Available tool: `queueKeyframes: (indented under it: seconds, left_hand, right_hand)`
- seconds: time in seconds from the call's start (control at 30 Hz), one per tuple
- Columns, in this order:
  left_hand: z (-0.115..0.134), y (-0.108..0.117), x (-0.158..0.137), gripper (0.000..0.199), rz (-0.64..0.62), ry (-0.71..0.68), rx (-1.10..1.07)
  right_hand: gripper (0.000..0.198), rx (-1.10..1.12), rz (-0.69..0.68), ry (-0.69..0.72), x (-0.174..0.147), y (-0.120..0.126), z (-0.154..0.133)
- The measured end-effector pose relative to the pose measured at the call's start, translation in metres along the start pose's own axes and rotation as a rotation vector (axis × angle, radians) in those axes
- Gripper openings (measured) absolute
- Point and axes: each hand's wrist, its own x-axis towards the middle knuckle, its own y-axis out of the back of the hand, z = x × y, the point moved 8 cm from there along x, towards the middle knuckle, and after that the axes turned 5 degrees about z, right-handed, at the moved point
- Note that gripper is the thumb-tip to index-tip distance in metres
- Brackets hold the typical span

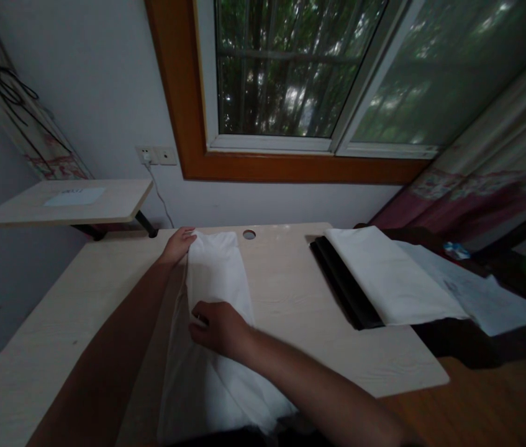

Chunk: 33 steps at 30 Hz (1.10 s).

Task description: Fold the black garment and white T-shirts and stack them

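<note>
A long white cloth [216, 267], which looks like a folded garment, lies lengthwise on the pale wooden desk [285, 298] and runs down toward my body. At its far left corner, my left hand [179, 244] grips the edge with closed fingers. My right hand [220, 329] is over the middle of the cloth, its thumb and fingers curled in a pinch at the left edge. The fabric there is partly hidden by the fingers. Creases run across the nearer part, and its lower end goes out of view at the bottom.
Right of the cloth, a folded white cloth [388, 273] lies on black folded material [344, 282], with a thin white sheet [472, 285] beyond the desk edge. A raised shelf [123, 202] stands at the back left. A cable hangs from the wall socket [155, 155].
</note>
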Motion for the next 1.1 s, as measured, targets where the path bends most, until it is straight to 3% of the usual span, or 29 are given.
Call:
queueKeyframes:
  seconds: [0.27, 0.4, 0.47, 0.6, 0.73, 0.83, 0.93, 1.0, 1.1]
  left_hand:
    - [-0.019, 0.008, -0.004, 0.051, 0.026, 0.03, 0.055]
    - [-0.022, 0.01, -0.004, 0.05, 0.06, 0.004, 0.116]
    - [-0.022, 0.012, -0.004, 0.048, 0.099, -0.016, 0.157]
    - [-0.017, 0.017, -0.01, 0.053, 0.178, -0.079, 0.236]
    - [0.0, 0.016, -0.024, 0.056, 0.199, -0.174, 0.299]
    - [0.021, 0.001, -0.042, 0.045, 0.11, -0.375, 0.441]
    - [0.027, -0.033, -0.069, 0.041, -0.143, -0.617, 0.664]
    - [0.019, -0.048, -0.084, 0.044, -0.258, -0.665, 0.774]
    - [0.009, -0.055, -0.095, 0.05, -0.279, -0.667, 0.877]
  right_hand:
    - [0.041, -0.041, -0.206, 0.078, -0.01, -0.034, -0.008]
    - [0.026, -0.068, -0.244, 0.163, -0.009, -0.033, -0.008]
    - [0.023, -0.095, -0.185, 0.179, -0.001, -0.019, -0.002]
    - [0.027, -0.143, 0.071, 0.158, 0.02, 0.022, 0.025]
    - [0.042, -0.289, 0.209, 0.186, 0.029, 0.037, 0.057]
    - [0.049, -0.397, 0.222, 0.175, 0.028, 0.034, 0.076]
    - [0.05, -0.441, 0.225, 0.177, 0.026, 0.03, 0.084]
    - [0.052, -0.456, 0.226, 0.179, 0.024, 0.031, 0.086]
    - [0.053, -0.474, 0.228, 0.173, 0.023, 0.034, 0.091]
